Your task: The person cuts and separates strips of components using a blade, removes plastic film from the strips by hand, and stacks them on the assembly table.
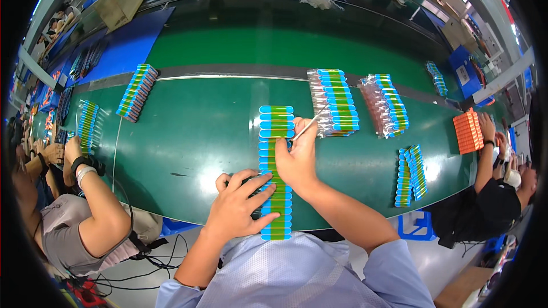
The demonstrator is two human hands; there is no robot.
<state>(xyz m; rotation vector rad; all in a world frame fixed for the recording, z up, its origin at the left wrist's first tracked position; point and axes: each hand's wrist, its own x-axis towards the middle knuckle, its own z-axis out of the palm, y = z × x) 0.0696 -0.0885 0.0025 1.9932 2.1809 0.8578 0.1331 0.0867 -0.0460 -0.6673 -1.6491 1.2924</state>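
In front of me a long column of blue round-ended strips with a yellow-green band runs from the table edge toward the middle of the bench. My left hand lies over the near part of the column, fingers spread, fingertips touching the strips. Closed around a thin pale rod-like tool, my right hand rests at the column's right side, its thumb on the strips. The tool points up and right, toward a stack of similar strips in clear plastic. What its lower end touches is hidden by my fingers.
Another plastic-wrapped stack stands farther right, with two loose rows nearer the edge. A stack lies at left. Co-workers sit on both sides; one hand touches an orange block. Beyond the rail runs a green belt.
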